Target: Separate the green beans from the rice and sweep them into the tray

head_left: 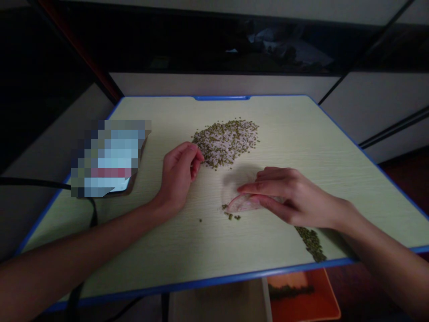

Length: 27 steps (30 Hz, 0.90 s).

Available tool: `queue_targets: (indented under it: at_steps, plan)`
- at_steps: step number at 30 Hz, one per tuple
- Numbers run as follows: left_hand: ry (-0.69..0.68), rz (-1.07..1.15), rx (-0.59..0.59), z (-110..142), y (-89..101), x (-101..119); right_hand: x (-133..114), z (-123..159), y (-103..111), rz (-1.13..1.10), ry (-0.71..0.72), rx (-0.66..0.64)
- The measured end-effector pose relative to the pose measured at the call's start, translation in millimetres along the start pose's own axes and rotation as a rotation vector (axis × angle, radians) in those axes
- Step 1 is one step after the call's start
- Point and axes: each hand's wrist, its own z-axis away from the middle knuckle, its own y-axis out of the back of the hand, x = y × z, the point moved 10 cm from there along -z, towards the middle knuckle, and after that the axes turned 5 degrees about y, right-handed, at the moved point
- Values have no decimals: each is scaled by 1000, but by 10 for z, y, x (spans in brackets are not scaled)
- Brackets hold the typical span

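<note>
A mixed pile of green beans and pale grains (228,141) lies on the pale wooden table (301,134) near its middle. My left hand (179,174) rests at the pile's left edge, its fingers curled and pinched together at the grains. My right hand (288,194) lies lower right with its fingers held together, gripping a small clear plastic bag (243,203) flat against the table. A few loose beans (231,215) sit by the bag's mouth. A second streak of green beans (311,243) runs under my right wrist to the table's front edge.
A blurred-out flat object (109,156) lies at the table's left side, with a dark cable (40,184) running off the left edge. An orange tray (301,297) holding some beans sits below the table's front edge. Blue trim (221,97) rims the table.
</note>
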Motion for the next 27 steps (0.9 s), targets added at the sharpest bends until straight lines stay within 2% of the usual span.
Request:
queue_targets:
  at_steps: [15,27]
  plan:
    - [-5,6,8,-1,-12,12,-112,-34,-39,-35,133,-28]
    - [-12,3,-3,7,-9,15,-184,-35,-89,-127,208,-121]
